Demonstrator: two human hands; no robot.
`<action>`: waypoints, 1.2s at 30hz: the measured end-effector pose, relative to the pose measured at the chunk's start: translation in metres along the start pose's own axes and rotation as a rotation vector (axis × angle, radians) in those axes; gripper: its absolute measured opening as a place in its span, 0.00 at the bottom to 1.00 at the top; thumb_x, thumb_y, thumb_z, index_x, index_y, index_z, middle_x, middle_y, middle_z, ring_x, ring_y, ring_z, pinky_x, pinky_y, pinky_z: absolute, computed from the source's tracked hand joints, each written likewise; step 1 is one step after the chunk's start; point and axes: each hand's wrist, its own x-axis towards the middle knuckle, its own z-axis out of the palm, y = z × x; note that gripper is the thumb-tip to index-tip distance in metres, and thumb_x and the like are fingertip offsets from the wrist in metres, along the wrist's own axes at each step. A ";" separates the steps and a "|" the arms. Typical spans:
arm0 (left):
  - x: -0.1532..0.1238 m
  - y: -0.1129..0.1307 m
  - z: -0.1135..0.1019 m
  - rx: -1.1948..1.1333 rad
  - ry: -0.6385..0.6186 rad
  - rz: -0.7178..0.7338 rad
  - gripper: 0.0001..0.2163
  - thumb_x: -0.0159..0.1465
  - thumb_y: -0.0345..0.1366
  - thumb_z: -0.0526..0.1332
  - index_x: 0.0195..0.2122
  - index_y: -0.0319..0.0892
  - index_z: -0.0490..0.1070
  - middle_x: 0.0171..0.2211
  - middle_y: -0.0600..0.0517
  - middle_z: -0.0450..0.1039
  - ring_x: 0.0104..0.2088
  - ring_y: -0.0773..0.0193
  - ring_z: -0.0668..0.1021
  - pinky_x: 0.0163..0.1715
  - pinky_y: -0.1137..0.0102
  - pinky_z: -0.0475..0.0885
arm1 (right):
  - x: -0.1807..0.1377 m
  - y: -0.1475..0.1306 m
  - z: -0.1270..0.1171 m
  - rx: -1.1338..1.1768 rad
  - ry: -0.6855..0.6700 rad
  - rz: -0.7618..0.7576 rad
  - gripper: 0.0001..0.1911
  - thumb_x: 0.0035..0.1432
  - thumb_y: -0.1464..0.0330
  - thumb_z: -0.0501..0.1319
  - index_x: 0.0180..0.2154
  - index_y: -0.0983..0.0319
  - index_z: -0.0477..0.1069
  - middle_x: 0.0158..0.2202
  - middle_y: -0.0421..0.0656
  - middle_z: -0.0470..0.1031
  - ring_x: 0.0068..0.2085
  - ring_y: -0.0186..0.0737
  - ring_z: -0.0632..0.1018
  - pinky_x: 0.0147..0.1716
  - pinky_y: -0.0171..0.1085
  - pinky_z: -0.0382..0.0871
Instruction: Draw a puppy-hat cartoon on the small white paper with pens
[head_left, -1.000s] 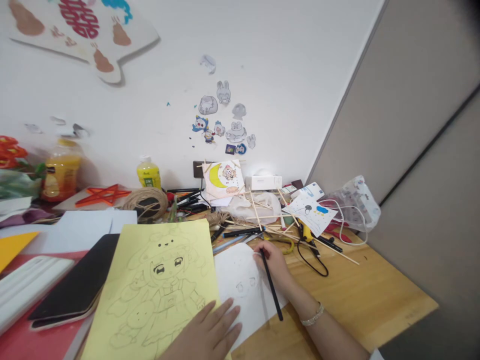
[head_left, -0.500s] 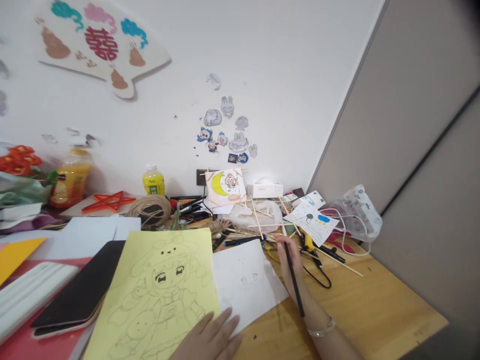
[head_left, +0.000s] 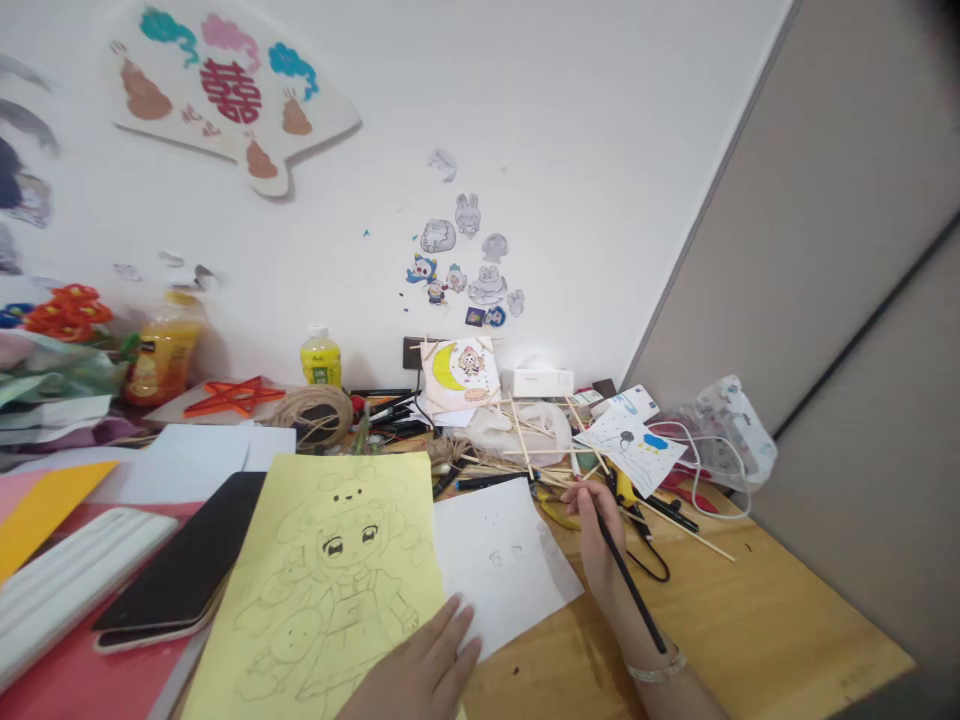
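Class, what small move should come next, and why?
Probably bring the right hand and its black pencil over the white sheet to outline a face: it shows only faint eyes and small marks, while the yellow sheet beside it bears a fuller figure.

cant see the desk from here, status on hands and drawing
Left hand over yellow sheet and white sheet. Right hand alongside, gripping black pencil. White sheet bears faint eyes. Loose sticks beyond.

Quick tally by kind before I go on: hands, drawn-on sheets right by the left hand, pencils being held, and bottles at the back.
Hands: 2 (left hand, right hand)
Drawn-on sheets: 2 (yellow sheet, white sheet)
Held pencils: 1 (black pencil)
Bottles: 2 (orange bottle, yellow bottle)
Total: 7
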 end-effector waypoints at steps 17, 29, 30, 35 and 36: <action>0.010 0.012 -0.013 -0.126 0.077 -0.337 0.20 0.57 0.32 0.59 0.52 0.35 0.62 0.66 0.31 0.49 0.66 0.41 0.52 0.56 0.50 0.66 | -0.028 0.023 0.007 -0.330 -0.974 -0.301 0.15 0.56 0.69 0.62 0.47 0.59 0.75 0.52 0.51 0.76 0.53 0.51 0.73 0.53 0.50 0.67; 0.001 0.013 0.004 -0.235 -0.231 -0.113 0.24 0.68 0.42 0.57 0.63 0.37 0.60 0.65 0.35 0.52 0.64 0.38 0.56 0.57 0.45 0.61 | -0.027 0.024 0.009 -0.267 -0.744 -0.386 0.16 0.66 0.63 0.53 0.48 0.57 0.75 0.47 0.49 0.79 0.48 0.47 0.78 0.50 0.45 0.71; 0.001 0.011 0.002 -0.259 -0.250 -0.113 0.27 0.69 0.48 0.55 0.63 0.37 0.59 0.65 0.35 0.52 0.64 0.38 0.56 0.57 0.45 0.61 | -0.023 0.017 0.006 -0.259 -0.686 -0.356 0.15 0.66 0.63 0.52 0.46 0.58 0.76 0.45 0.49 0.79 0.47 0.47 0.78 0.49 0.44 0.72; -0.001 0.008 0.003 -0.313 -0.292 -0.154 0.30 0.69 0.56 0.49 0.64 0.41 0.59 0.66 0.38 0.49 0.65 0.40 0.55 0.59 0.46 0.58 | -0.015 -0.011 -0.012 -0.229 -0.719 -0.079 0.12 0.63 0.63 0.57 0.32 0.60 0.76 0.29 0.44 0.78 0.30 0.40 0.78 0.30 0.36 0.72; -0.001 0.008 0.006 -0.313 -0.297 -0.157 0.29 0.69 0.56 0.49 0.65 0.42 0.59 0.66 0.40 0.48 0.65 0.41 0.54 0.59 0.47 0.57 | -0.017 -0.013 -0.013 -0.228 -0.758 -0.014 0.12 0.62 0.63 0.58 0.30 0.60 0.75 0.27 0.42 0.77 0.27 0.38 0.76 0.26 0.34 0.70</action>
